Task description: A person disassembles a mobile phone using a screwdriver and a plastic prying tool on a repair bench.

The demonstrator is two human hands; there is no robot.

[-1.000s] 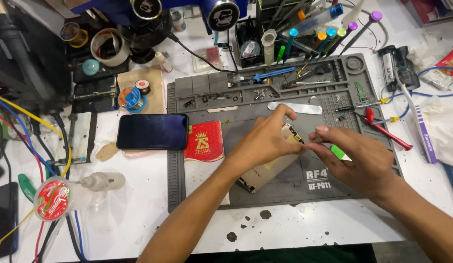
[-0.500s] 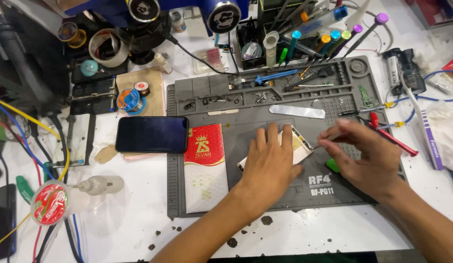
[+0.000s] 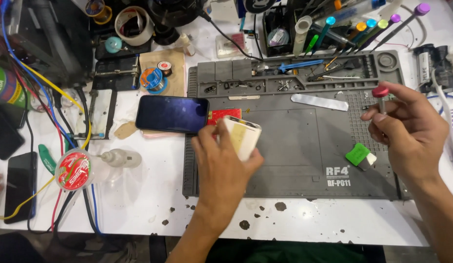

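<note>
A white, paint-speckled workbench (image 3: 138, 204) carries coloured wires and a red round tin (image 3: 74, 169) at the left, then a dark phone (image 3: 172, 114) lying face up beside a grey repair mat (image 3: 294, 160). Over the mat's left part the left hand (image 3: 221, 165) reaches forward, fingers wrapped around a tilted, cream-coloured phone body (image 3: 242, 137). Further right lies a green pick (image 3: 357, 154). At the mat's right edge the right hand (image 3: 411, 131) pinches a red-capped screwdriver (image 3: 381, 96) upright.
</note>
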